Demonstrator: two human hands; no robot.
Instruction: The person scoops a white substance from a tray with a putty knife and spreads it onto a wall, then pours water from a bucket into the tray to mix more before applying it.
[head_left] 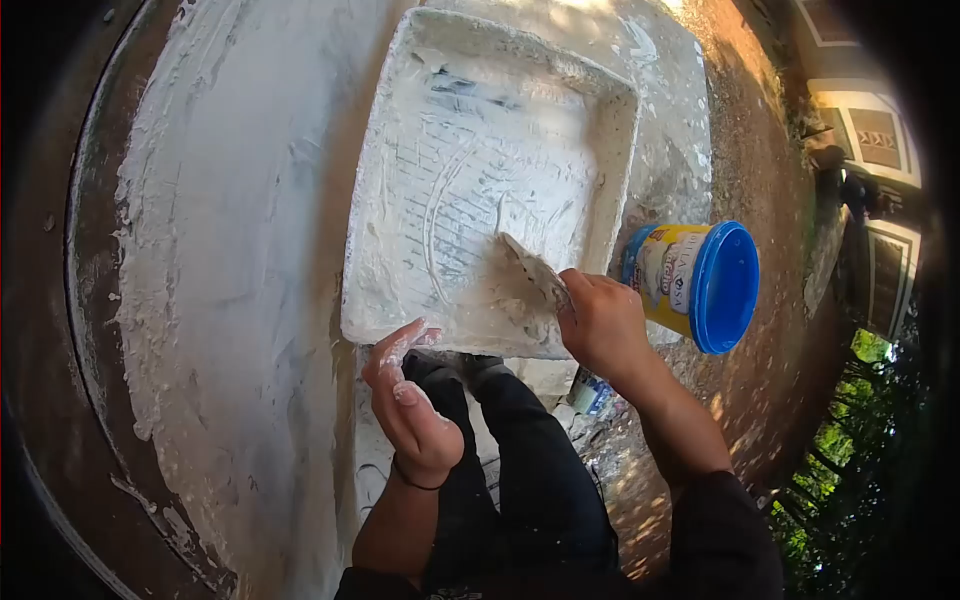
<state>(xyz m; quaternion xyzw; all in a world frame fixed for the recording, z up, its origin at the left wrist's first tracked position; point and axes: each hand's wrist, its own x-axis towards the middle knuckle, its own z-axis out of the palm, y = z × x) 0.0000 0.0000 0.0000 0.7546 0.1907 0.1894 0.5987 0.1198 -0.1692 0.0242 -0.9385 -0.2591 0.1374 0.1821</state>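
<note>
A large shallow tray (pixel 372 230), its inside coated with wet white plaster, lies in front of me. My right hand (pixel 607 322) is wrapped around a plaster-caked putty knife (pixel 535 270), whose blade reaches down to the tray floor near the front right. Streaks and a curved groove mark the plaster (pixel 470 200) there. Beside the front left corner is my left hand (pixel 412 395), cupped with the thumb apart from the fingers and white paste smeared on them. Its fingertips overlap the tray's front rim in this view.
A yellow tub with a blue rim (pixel 725 287) stands right of the tray. To the left runs a wall surface (pixel 230 250) spread with white plaster. My legs (pixel 530 450) are below the tray, with a small printed container (pixel 590 393) near them. Brown ground (pixel 770 370) extends right.
</note>
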